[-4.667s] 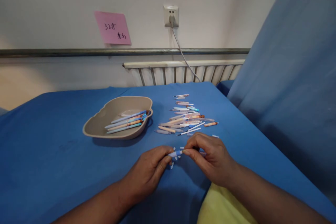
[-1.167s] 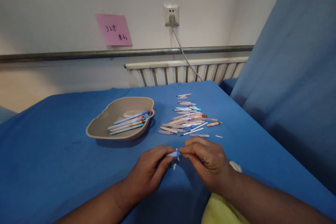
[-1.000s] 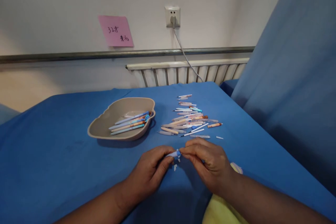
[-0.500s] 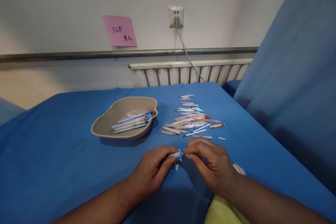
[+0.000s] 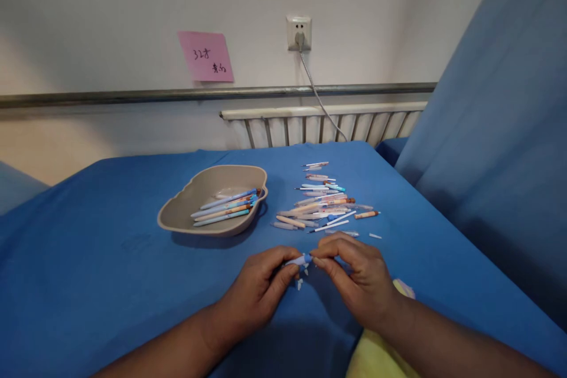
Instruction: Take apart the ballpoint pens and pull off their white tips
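Note:
Between thumb and fingers, my left hand (image 5: 261, 284) grips a light-blue pen barrel (image 5: 297, 260) with a darker blue end pointing right. My right hand (image 5: 357, 269) pinches at that blue end; whatever small part sits in its fingertips is mostly hidden. Small pale bits (image 5: 300, 284) lie on the cloth just below the barrel. Beyond my hands spreads a loose pile of pen parts (image 5: 316, 208), with barrels, white refills and brown-tipped pieces. Several pens (image 5: 224, 209) rest together in a beige tray (image 5: 177, 204) to the left.
A blue cloth (image 5: 110, 248) covers the table. A single brown-and-orange pen piece (image 5: 367, 215) lies at the pile's right side. Yellow fabric (image 5: 376, 357) shows under my right forearm. Behind stand a metal rail (image 5: 177, 94) and a wall socket (image 5: 299, 33); a blue curtain (image 5: 496, 100) hangs at right.
The view has shifted slightly, so the whole scene sits a little lower and further right. Both hands keep the same grip around the pen barrel.

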### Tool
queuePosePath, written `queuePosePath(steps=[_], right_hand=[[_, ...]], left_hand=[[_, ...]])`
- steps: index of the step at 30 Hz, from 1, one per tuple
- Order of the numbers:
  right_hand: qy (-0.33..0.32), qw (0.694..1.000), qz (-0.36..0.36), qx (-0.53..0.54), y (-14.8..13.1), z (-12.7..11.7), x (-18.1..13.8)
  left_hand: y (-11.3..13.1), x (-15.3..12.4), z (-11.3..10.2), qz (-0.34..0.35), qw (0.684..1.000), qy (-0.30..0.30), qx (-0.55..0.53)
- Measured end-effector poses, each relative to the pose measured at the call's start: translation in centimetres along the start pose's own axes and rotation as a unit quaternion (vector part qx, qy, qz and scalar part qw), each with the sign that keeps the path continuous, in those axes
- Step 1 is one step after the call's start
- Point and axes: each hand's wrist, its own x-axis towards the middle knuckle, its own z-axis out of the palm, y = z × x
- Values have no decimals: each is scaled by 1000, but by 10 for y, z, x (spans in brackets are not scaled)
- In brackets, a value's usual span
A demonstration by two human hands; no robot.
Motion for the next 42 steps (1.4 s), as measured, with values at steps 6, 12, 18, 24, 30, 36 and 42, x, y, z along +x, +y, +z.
queuePosePath(steps=[6,12,18,24,30,36,42], right_hand=[[11,995,82,-60,17,-23,18],[-221,937,152,-223,43,-46,26],[-286,911,175,-239,54,-54,27],[-275,895,219,-276,54,-81,29],[-319,831,252,-379,42,-82,26],[-311,849,195,-380,40,-69,24],[-241,940,128,-204,30,-52,23]], left_hand=[[-7,4,-5,-15,1000,9,22],[-15,5,-5,2,996,12,83],[-17,6,-4,-2,996,8,90],[-17,9,-7,8,996,2,89],[-16,10,-7,11,996,-2,90],[-19,7,-3,10,995,16,94],[-12,4,-2,11,998,12,65]])
